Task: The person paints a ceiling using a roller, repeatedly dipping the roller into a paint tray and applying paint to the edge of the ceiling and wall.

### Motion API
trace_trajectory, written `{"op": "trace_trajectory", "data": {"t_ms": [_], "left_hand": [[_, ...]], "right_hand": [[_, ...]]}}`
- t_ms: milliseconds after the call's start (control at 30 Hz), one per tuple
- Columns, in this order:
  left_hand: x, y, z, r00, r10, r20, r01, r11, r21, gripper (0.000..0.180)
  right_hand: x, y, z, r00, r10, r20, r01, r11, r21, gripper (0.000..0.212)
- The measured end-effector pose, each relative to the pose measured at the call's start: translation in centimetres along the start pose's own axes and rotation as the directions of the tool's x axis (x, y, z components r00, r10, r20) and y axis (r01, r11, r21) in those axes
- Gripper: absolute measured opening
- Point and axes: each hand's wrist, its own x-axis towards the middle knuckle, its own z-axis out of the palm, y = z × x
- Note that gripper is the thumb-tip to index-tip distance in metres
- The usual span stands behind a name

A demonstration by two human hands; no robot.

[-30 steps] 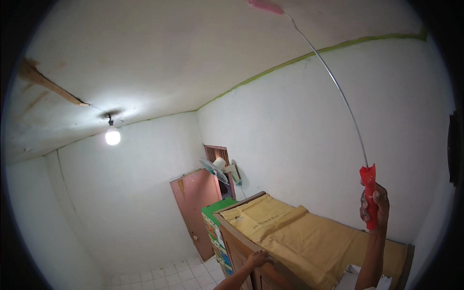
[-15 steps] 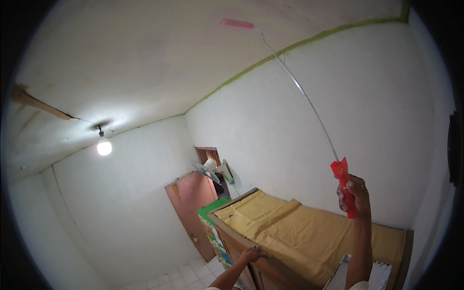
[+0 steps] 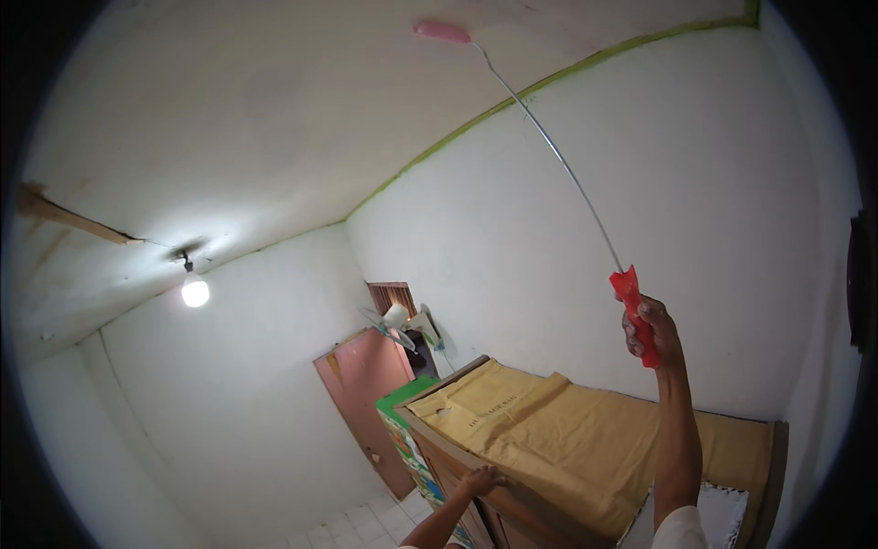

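Observation:
My right hand point(image 3: 655, 329) is raised and wrapped round the red handle of a paint roller point(image 3: 637, 320). The roller's long thin metal rod point(image 3: 569, 166) slants up and to the left. At its far end, a narrow pink roller sleeve point(image 3: 443, 32) is at the off-white ceiling point(image 3: 274, 101); I cannot tell whether it touches. Low in the view, my left hand point(image 3: 482, 479) grips the top front edge of a wooden cabinet point(image 3: 530, 499), its fingers curled over the rim. Brown paper sheeting point(image 3: 549, 430) covers the cabinet top.
A white paint-smeared tray point(image 3: 722, 512) lies on the sheeting beside my right forearm. A lit bulb point(image 3: 195, 291) hangs from the ceiling, near a damaged brown strip point(image 3: 78, 218). Beyond the cabinet are a fan point(image 3: 391, 328) and a pink door point(image 3: 366, 393). Green trim point(image 3: 439, 146) borders the wall.
My right hand has risen and shifted slightly left with the paint roller, and the pink sleeve has moved a little up. My left hand stays on the cabinet edge.

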Motion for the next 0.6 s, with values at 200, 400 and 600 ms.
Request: {"op": "trace_trajectory", "data": {"t_ms": [200,400,600], "left_hand": [[-0.5,0.1,-0.1,1.000,-0.026,-0.009,0.026,1.000,0.005,0.076],[-0.6,1.3,-0.9,1.000,-0.001,-0.020,0.001,1.000,-0.002,0.075],[-1.4,0.0,0.3,0.998,-0.027,-0.059,0.026,0.999,-0.029,0.072]], "right_hand": [[-3.5,-0.4,0.7,0.999,-0.013,-0.051,0.005,0.987,-0.161,0.045],[-5.5,1.8,1.7,0.978,0.061,-0.201,-0.146,0.886,-0.440,0.026],[-6.4,0.3,4.3,0.976,-0.054,-0.213,-0.087,0.797,-0.598,0.029]]}}
